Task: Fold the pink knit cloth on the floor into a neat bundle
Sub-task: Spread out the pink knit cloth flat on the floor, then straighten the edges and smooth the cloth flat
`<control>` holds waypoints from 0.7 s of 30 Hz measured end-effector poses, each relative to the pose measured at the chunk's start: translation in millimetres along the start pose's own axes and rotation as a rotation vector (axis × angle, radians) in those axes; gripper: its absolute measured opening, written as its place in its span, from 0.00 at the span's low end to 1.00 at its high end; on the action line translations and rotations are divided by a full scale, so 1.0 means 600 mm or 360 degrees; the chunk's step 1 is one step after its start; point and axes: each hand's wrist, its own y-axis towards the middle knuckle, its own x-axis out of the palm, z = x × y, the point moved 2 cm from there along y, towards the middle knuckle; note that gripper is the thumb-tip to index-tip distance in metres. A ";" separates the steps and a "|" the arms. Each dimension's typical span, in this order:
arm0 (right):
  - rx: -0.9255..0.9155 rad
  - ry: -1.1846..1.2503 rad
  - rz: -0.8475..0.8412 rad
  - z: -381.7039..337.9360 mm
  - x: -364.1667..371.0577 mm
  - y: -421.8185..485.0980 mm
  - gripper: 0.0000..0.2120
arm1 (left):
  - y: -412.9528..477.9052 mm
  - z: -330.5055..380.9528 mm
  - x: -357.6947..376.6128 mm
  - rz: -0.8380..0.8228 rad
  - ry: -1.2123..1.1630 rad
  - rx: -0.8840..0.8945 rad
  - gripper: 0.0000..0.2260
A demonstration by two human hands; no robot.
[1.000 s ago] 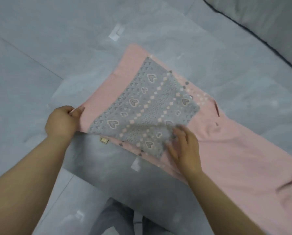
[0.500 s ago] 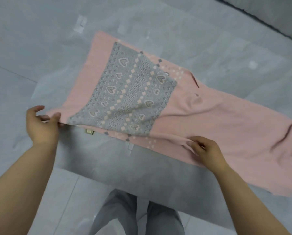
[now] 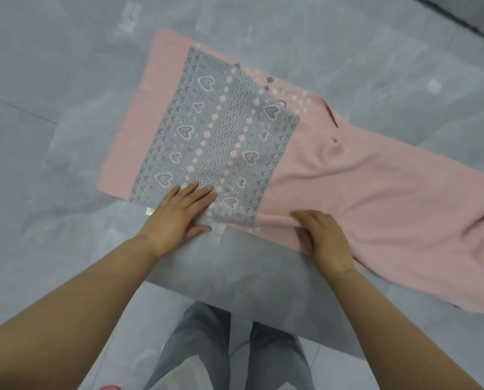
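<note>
The pink knit cloth (image 3: 375, 192) lies spread on the grey floor, running from the upper middle to the right edge. A grey panel with pink hearts and diamonds (image 3: 218, 142) covers its left part. My left hand (image 3: 178, 212) lies flat and open on the near edge of that grey panel, fingers spread. My right hand (image 3: 322, 237) pinches the near pink edge of the cloth, fingers curled on a small fold. A small label (image 3: 150, 211) peeks out by my left hand. The right part of the cloth is wrinkled.
A thin grey sheet (image 3: 249, 277) lies under the cloth on the tiled floor (image 3: 38, 164). My legs in grey trousers (image 3: 229, 353) stand just below it. A dark-edged grey mat (image 3: 477, 15) sits in the top right corner.
My left hand let go of the cloth's left corner and moved right onto the grey panel, now flat. The cloth settled flat on the floor. My right hand stays on the near edge.
</note>
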 end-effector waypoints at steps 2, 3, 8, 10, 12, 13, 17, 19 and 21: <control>0.0232 0.0360 0.0114 0.000 -0.032 0.010 0.12 | 0.002 -0.001 0.000 0.0063 -0.0012 -0.0054 0.29; 0.0341 0.0539 0.0138 0.004 -0.047 0.013 0.06 | 0.003 -0.001 -0.004 0.0126 -0.0038 -0.0084 0.28; 0.0463 0.0867 -0.0310 0.020 -0.067 0.002 0.05 | 0.013 -0.012 -0.022 0.0330 0.0011 -0.0025 0.15; 0.0480 0.0794 -0.0392 0.032 -0.049 -0.013 0.05 | 0.013 -0.021 -0.031 0.0291 0.0050 -0.0012 0.14; 0.0540 0.0737 -0.0317 0.045 -0.030 -0.032 0.03 | 0.007 -0.026 -0.041 0.0221 0.0132 0.0030 0.15; 0.0594 0.0761 -0.0257 0.049 -0.024 -0.043 0.03 | 0.004 -0.026 -0.043 0.0181 0.0193 0.0055 0.15; 0.0654 0.0879 -0.0018 0.056 -0.026 -0.089 0.08 | -0.011 0.014 -0.038 0.0074 0.0278 -0.0004 0.19; 0.0614 0.0760 0.0135 0.076 -0.046 -0.114 0.12 | -0.010 0.056 -0.029 0.0072 0.0205 -0.0051 0.22; 0.0647 0.0592 0.0278 0.113 -0.077 -0.143 0.15 | 0.006 0.108 -0.018 0.0066 0.0133 -0.0041 0.23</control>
